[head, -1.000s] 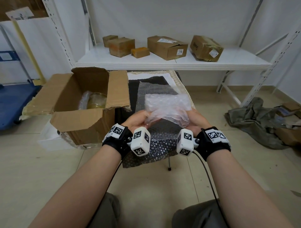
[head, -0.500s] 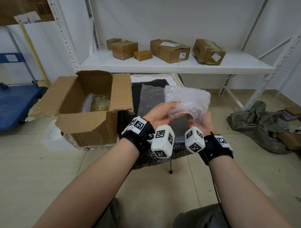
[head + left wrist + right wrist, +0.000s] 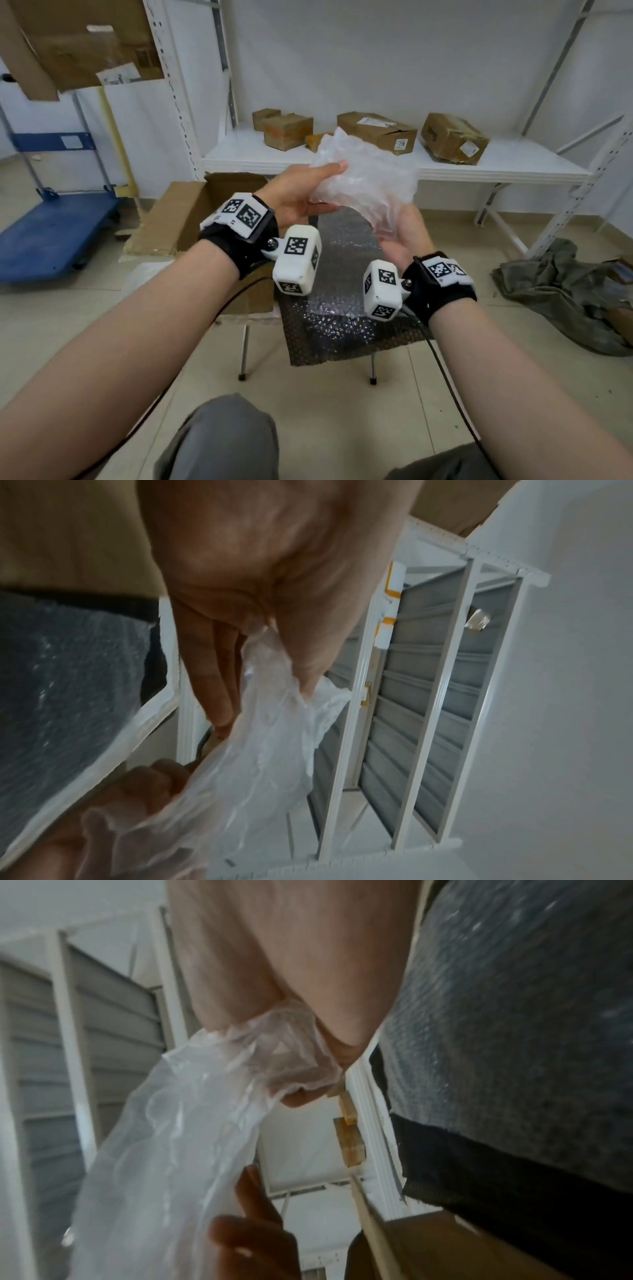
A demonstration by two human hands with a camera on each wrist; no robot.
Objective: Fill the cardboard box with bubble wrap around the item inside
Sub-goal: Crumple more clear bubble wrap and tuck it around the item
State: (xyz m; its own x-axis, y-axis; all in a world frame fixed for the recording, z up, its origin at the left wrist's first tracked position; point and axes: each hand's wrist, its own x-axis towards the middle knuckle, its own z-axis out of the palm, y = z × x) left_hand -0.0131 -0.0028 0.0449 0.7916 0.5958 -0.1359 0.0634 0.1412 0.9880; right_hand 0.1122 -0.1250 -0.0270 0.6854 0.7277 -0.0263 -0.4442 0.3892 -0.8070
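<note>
Now that both hands have lifted it higher, the bubble wrap [image 3: 368, 178] hangs pinched between left hand [image 3: 294, 197] and right hand [image 3: 404, 236], right of the cardboard box [image 3: 181, 219], ready for stuffing.

1. A stockroom or packing room is indicated by white slotted-steel shelving [image 3: 342, 164] set against bare white walls.
2. Taped, labelled cardboard parcels [image 3: 376, 132] are stored on the shelf.
3. A blue platform trolley [image 3: 51, 233] is parked at the left on the tiled floor [image 3: 325, 411].
4. Flattened cardboard [image 3: 78, 41] is kept overhead.
</note>
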